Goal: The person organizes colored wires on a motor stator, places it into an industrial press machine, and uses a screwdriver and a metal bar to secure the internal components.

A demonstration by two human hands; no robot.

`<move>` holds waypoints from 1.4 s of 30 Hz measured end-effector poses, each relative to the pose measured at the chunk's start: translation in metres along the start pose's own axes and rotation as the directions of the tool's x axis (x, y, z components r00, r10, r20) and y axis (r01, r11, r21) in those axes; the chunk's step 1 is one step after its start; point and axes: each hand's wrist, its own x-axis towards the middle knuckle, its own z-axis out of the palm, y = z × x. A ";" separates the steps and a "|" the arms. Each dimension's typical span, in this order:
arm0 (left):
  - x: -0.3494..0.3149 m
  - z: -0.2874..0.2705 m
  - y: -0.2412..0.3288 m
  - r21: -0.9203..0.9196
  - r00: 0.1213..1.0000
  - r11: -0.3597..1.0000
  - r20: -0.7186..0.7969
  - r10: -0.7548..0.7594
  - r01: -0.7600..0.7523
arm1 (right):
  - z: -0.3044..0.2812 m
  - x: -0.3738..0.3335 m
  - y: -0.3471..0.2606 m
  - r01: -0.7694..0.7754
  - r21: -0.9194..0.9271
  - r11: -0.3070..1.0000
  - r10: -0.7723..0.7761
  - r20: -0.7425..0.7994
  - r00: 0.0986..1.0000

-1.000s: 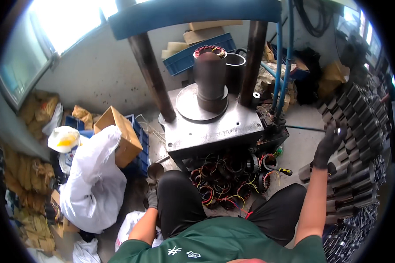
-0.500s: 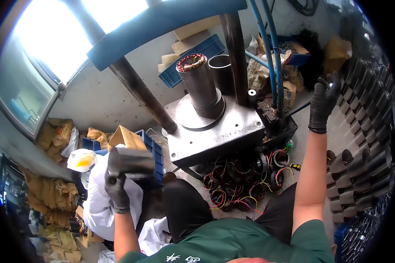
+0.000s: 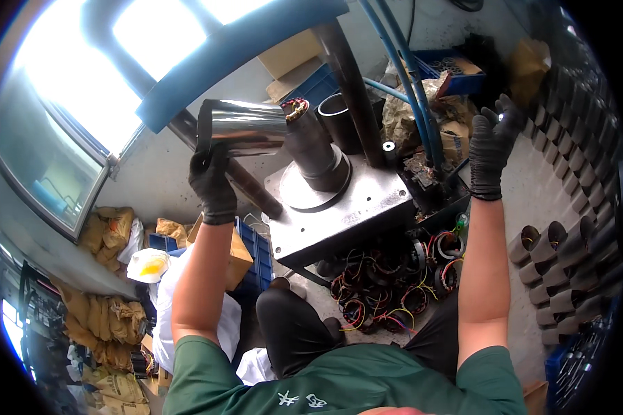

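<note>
My left hand (image 3: 213, 183), in a dark glove, grips a shiny metal tube (image 3: 246, 129) from below and behind. The tube lies nearly level in the air, and its right end overlaps the top of the upright steel post (image 3: 313, 153) in view; I cannot tell whether they touch. On that post sits a stator (image 3: 295, 109) with red and pale windings. A round base plate joins the post to the press table (image 3: 339, 218). My gloved right hand (image 3: 493, 149) is raised at the right, fingers apart and partly curled, near a dark lever rod (image 3: 458, 168).
The blue press beam (image 3: 242, 55) spans overhead on dark columns. A dark open cylinder (image 3: 337, 121) stands behind the post. Several wired stators (image 3: 377, 283) lie below the table. Rows of metal tubes (image 3: 557, 259) stand at right; a blue crate (image 3: 256, 256) and white sacks are at left.
My left hand has lifted the tube up and rightward, from beside the crate to the stator's height. My right hand has shifted slightly left and up. The view has turned a little.
</note>
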 end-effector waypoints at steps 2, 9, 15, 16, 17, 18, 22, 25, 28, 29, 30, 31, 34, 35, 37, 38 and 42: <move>0.014 0.021 -0.004 0.150 0.998 0.987 0.029 0.047 -0.051 | -0.004 0.002 -0.001 -0.031 -0.051 0.998 0.032 0.020 0.999; 0.084 0.079 -0.021 0.110 0.915 0.951 0.324 0.240 -0.289 | -0.046 0.031 -0.009 -0.020 -0.194 0.981 0.029 0.044 0.999; 0.122 0.101 -0.014 0.509 0.929 0.834 0.369 0.009 -0.211 | -0.057 0.036 -0.020 -0.021 -0.226 0.974 0.054 0.144 0.988; 0.126 0.106 -0.012 0.594 0.921 0.769 0.388 -0.014 -0.239 | -0.058 0.036 -0.020 -0.033 -0.199 0.979 0.064 0.154 0.986; 0.129 0.109 -0.012 0.595 0.922 0.769 0.388 -0.018 -0.235 | -0.058 0.036 -0.020 -0.046 -0.172 0.984 0.074 0.164 0.984; 0.131 0.111 -0.011 0.628 0.921 0.743 0.387 -0.040 -0.231 | -0.058 0.036 -0.021 -0.048 -0.174 0.984 0.077 0.167 0.983; 0.137 0.118 -0.014 0.666 0.923 0.698 0.385 -0.019 -0.264 | -0.060 0.037 -0.023 -0.045 -0.188 0.981 0.080 0.182 0.980; 0.144 0.113 -0.014 0.688 0.911 0.663 0.411 -0.020 -0.296 | -0.058 0.037 -0.021 -0.074 -0.166 0.983 0.105 0.187 0.977; 0.141 0.120 -0.008 0.746 0.915 0.609 0.395 -0.079 -0.270 | -0.060 0.039 -0.022 -0.109 -0.168 0.980 0.140 0.183 0.973; 0.140 0.121 -0.005 0.787 0.924 0.570 0.364 -0.121 -0.235 | -0.059 0.038 -0.023 -0.125 -0.178 0.976 0.157 0.176 0.972; 0.138 0.122 -0.003 0.825 0.930 0.529 0.330 -0.162 -0.201 | -0.058 0.037 -0.022 -0.127 -0.177 0.976 0.159 0.181 0.971; 0.137 0.121 -0.003 0.828 0.932 0.525 0.326 -0.161 -0.199 | -0.058 0.038 -0.022 -0.137 -0.160 0.977 0.164 0.170 0.972; 0.136 0.119 -0.005 0.825 0.943 0.526 0.311 -0.121 -0.204 | -0.058 0.039 -0.018 -0.160 -0.147 0.976 0.185 0.178 0.967; 0.134 0.118 -0.007 0.814 0.937 0.529 0.337 -0.088 -0.242 | -0.058 0.040 -0.018 -0.170 -0.154 0.973 0.198 0.193 0.961; 0.133 0.118 -0.007 0.801 0.931 0.531 0.360 -0.055 -0.278 | -0.058 0.039 -0.019 -0.178 -0.164 0.970 0.210 0.202 0.957; 0.133 0.120 -0.005 0.820 0.918 0.478 0.390 -0.063 -0.315 | -0.059 0.039 -0.020 -0.190 -0.174 0.966 0.225 0.206 0.952; 0.129 0.126 -0.010 0.829 0.926 0.466 0.375 -0.054 -0.309 | -0.064 0.044 -0.016 -0.087 -0.234 0.968 0.148 0.255 0.955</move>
